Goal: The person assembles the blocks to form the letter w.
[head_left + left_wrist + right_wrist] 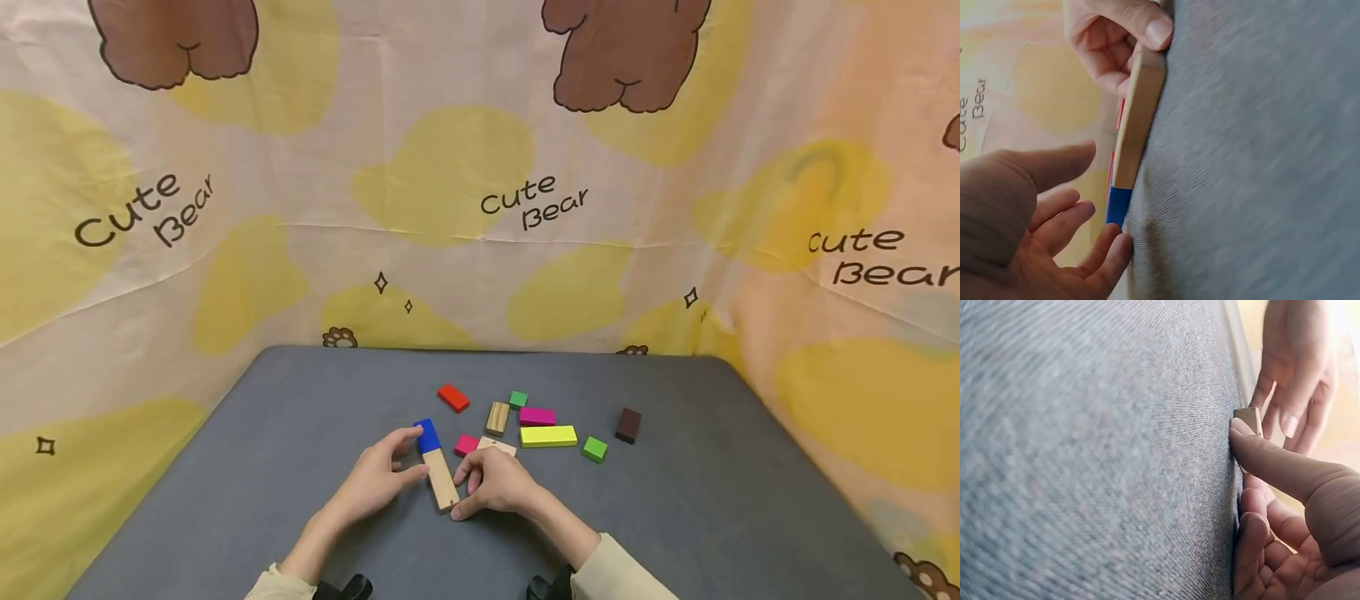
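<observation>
Your left hand (377, 473), fingers relaxed, touches the blue rectangular block (428, 436); your right hand (498, 482), loosely curled, thumbs the near end of the pale wooden bar (441, 479) abutting it on the grey counter (675, 517). Gentle, even pressure should align them.

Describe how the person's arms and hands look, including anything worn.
The left sleeve and right sleeve are pale cream and end short of the wrists. The left hand and right hand wear no gloves, and no rings show. Near each sleeve, a black part is cropped by the frame.
</observation>
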`<state>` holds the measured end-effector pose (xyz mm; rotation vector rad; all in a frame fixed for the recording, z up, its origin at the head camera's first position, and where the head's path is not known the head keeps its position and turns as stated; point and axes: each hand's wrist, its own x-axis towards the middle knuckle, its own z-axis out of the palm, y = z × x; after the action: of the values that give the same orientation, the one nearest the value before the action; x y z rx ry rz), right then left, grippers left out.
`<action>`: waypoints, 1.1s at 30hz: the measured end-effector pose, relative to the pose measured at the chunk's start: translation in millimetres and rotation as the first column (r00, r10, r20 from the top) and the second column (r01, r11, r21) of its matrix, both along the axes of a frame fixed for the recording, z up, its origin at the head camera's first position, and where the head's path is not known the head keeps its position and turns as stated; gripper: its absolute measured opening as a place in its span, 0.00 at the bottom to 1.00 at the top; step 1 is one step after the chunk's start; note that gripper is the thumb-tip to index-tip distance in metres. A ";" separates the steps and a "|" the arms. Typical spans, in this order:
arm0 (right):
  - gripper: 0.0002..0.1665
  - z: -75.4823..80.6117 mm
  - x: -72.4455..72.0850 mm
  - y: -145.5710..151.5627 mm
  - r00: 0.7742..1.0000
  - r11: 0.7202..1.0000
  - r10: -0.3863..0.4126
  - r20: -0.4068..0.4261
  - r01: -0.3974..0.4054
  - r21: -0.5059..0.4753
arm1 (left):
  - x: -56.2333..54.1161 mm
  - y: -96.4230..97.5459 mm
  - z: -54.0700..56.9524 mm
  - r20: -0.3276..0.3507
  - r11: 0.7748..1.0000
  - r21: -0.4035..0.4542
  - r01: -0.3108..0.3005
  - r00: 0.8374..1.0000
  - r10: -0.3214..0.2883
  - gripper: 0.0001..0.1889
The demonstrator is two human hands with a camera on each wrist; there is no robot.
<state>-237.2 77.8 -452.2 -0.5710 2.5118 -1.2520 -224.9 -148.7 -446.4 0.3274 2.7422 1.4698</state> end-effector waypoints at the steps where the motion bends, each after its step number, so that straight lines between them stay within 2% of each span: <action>1: 0.19 0.1 -0.2 -0.4 1.000 1.000 0.002 0.000 -0.002 0.001 | 2.7 -0.1 -2.1 0.007 1.000 0.010 -0.017 1.000 0.017 0.30; 5: 0.19 0.5 0.1 -3.3 1.000 1.000 0.006 0.008 -0.006 0.003 | 10.6 0.7 -8.8 0.016 0.996 0.038 -0.075 0.997 0.075 0.30; 11: 0.19 0.1 -0.4 -7.0 1.000 1.000 0.000 0.005 0.000 0.005 | 15.8 5.6 -16.1 -0.043 0.998 0.028 -0.064 0.997 0.065 0.29; 15: 0.19 0.3 -0.8 -8.1 1.000 1.000 -0.006 0.002 0.006 0.006 | 15.1 6.0 -19.0 -0.068 0.998 0.016 -0.064 0.996 0.065 0.30; 19: 0.19 0.8 0.1 -8.4 1.000 1.000 -0.011 0.008 0.011 0.012 | 13.5 5.4 -21.8 -0.054 0.996 0.029 -0.079 0.995 0.080 0.30; 26: 0.20 4.1 2.5 -5.5 0.999 0.999 -0.029 0.016 0.029 0.018 | 9.4 7.0 -23.9 -0.044 0.997 0.035 -0.068 0.997 0.070 0.31; 33: 0.19 3.2 3.5 -4.1 0.998 0.999 -0.047 0.032 0.047 -0.016 | 7.2 9.5 -23.6 -0.033 0.997 0.044 -0.066 0.997 0.067 0.31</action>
<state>-233.7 73.7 -449.0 -0.4946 2.5049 -1.2896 -217.7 -139.2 -469.9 0.2668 2.7778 1.5546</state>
